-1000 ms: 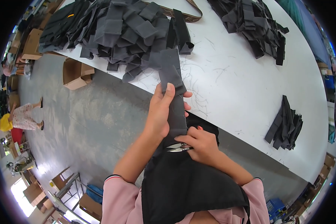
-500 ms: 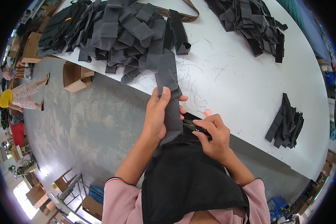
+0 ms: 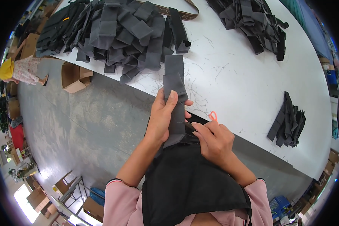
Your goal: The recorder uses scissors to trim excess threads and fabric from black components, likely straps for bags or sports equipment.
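Observation:
Dark grey folded fabric strip (image 3: 176, 113) stands lengthwise in my left hand (image 3: 161, 116), whose thumb presses on its face while fingertips show past its right edge. Thread snips with an orange finger ring (image 3: 213, 116) are gripped in my right hand (image 3: 217, 140). Their blade tip points at the strip's right edge, near its lower end; whether it touches cannot be made out. Most of the snips is hidden by my fingers. Just beyond my left hand, a large heap of similar grey strips (image 3: 139, 32) lies on the white table (image 3: 229, 86).
More dark strips are piled at the far right (image 3: 254, 24), and a small bundle (image 3: 288, 124) lies at the right. Loose thread ends (image 3: 194, 92) litter the tabletop. An open cardboard box (image 3: 74, 77) sits on the floor at left, where a person in a yellow top (image 3: 17, 70) stands.
The strip's upper end has swung upright and apart from the heap. My right hand has turned and closed over the snips, lifting the orange ring into view. The person at left has moved.

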`<state>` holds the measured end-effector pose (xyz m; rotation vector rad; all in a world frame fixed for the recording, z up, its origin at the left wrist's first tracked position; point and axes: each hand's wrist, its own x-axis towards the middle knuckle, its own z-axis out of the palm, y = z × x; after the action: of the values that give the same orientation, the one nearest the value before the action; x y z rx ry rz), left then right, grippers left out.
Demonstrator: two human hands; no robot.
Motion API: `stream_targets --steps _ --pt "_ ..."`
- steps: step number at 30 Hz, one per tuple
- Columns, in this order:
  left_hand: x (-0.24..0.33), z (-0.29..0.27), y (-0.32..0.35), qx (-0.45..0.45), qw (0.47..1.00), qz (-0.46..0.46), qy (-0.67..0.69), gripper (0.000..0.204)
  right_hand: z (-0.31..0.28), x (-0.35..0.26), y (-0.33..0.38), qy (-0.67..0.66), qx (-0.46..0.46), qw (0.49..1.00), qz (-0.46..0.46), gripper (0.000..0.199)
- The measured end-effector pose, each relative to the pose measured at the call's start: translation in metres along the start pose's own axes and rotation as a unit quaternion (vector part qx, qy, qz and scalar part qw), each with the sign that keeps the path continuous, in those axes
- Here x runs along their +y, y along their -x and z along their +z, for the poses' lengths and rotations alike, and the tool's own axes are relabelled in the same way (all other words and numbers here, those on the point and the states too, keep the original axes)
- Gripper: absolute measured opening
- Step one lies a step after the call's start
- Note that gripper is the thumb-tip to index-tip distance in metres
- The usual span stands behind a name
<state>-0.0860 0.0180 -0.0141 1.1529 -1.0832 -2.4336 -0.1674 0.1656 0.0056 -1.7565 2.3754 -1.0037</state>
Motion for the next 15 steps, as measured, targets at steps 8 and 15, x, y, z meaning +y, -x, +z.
stream_targets --steps 8,15 --pt "-0.001 -0.002 0.0 0.0 1.0 0.007 -0.001 0.035 -0.002 0.0 0.004 -0.056 -0.022 0.997 0.049 0.028" --pt "-0.001 -0.004 0.003 -0.006 1.0 -0.009 0.025 0.038 0.002 -0.004 -0.008 -0.069 -0.1 0.991 0.055 0.029"
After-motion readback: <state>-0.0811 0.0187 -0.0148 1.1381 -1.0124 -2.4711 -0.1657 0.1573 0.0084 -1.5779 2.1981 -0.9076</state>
